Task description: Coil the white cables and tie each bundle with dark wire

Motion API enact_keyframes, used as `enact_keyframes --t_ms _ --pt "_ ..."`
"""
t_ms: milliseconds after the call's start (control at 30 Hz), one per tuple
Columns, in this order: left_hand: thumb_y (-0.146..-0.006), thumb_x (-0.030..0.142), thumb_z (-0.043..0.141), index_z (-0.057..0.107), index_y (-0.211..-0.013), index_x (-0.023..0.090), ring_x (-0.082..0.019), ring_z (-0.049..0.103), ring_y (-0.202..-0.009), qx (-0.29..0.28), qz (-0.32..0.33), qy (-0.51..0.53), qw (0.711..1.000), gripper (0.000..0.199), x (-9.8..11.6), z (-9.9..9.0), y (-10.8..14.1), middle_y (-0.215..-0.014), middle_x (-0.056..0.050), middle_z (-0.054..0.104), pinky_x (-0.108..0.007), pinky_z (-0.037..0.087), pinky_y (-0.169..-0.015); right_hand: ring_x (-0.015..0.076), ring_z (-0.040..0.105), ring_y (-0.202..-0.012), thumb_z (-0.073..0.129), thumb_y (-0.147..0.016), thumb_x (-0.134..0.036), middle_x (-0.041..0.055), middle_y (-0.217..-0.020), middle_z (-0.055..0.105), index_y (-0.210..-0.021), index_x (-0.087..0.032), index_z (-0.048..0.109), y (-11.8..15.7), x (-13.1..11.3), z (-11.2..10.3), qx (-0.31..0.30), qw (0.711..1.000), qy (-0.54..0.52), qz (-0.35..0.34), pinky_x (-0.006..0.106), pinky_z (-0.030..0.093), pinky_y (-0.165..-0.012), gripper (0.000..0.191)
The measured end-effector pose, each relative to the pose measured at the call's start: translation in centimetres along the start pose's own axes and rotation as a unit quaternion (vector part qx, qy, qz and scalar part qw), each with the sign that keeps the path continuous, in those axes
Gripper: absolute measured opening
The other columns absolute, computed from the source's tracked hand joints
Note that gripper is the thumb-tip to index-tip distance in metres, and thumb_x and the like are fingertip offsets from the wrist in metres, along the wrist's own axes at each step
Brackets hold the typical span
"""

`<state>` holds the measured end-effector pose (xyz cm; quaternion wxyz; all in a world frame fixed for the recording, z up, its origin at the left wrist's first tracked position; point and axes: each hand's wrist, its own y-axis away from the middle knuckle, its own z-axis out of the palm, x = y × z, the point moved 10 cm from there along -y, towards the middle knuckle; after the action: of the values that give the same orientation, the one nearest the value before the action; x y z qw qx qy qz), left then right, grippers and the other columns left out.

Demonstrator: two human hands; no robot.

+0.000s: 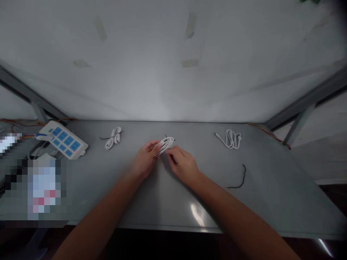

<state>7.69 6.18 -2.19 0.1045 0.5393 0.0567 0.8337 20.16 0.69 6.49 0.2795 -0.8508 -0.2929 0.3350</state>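
A looped white cable [166, 144] is gripped between the thumb and fingers of my left hand [145, 159], held above the middle of the table. Short dark ends, like those of a twist tie, poke out near the top of the loops. My right hand [184, 162] is closed in a pinch at the lower right side of the coil; what lies between its fingertips is hidden. To the left lies another white cable [110, 142], bundled with a dark tie around its middle. On the right rests a loosely coiled white cable [231, 139] with no tie visible around it.
A loose black twist tie [243, 177] lies on the grey table [162, 213], right of my right forearm. At the left stands a white power strip [66, 140] with blue sockets. A pale wall [151, 72] rises behind the table, and grey metal struts [295, 112] flank it.
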Motion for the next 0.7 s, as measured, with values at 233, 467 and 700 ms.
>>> enact_keyframes --t_ms 233,467,700 --pt "-0.072 0.030 0.091 0.069 -0.082 0.015 -0.008 0.055 -0.065 -0.015 -0.063 0.058 0.996 0.029 -1.0 0.1 0.1 -0.076 0.001 0.066 -0.019 0.045 -0.063 0.0217 0.072 -0.088 0.048 -0.100 -0.011 0.0103 -0.095 0.076 -0.094 -0.022 0.068 0.0 -0.6 0.8 -0.034 0.999 0.001 -0.037 0.033 0.059 -0.080 0.023" --pt "-0.076 0.019 0.085 0.071 -0.079 0.014 -0.009 0.057 -0.068 -0.024 -0.098 0.093 0.991 0.015 -1.5 0.3 0.0 -0.079 -0.002 0.066 -0.019 0.045 -0.059 0.0211 0.072 -0.092 0.046 -0.099 -0.011 0.0083 -0.095 0.075 -0.097 -0.024 0.067 -0.1 0.1 0.8 -0.044 0.997 -0.057 -0.020 0.035 0.060 -0.084 0.025" --pt "-0.072 0.017 0.087 0.069 -0.079 0.013 -0.008 0.056 -0.064 0.026 -0.010 0.074 0.997 0.020 0.4 -0.6 -0.2 -0.074 -0.001 0.067 -0.020 0.042 -0.059 0.0199 0.072 -0.091 0.057 -0.101 -0.022 0.0056 -0.096 0.075 -0.099 -0.025 0.069 -0.1 1.9 -0.4 0.012 0.995 -0.071 0.070 0.033 0.058 -0.084 0.012"
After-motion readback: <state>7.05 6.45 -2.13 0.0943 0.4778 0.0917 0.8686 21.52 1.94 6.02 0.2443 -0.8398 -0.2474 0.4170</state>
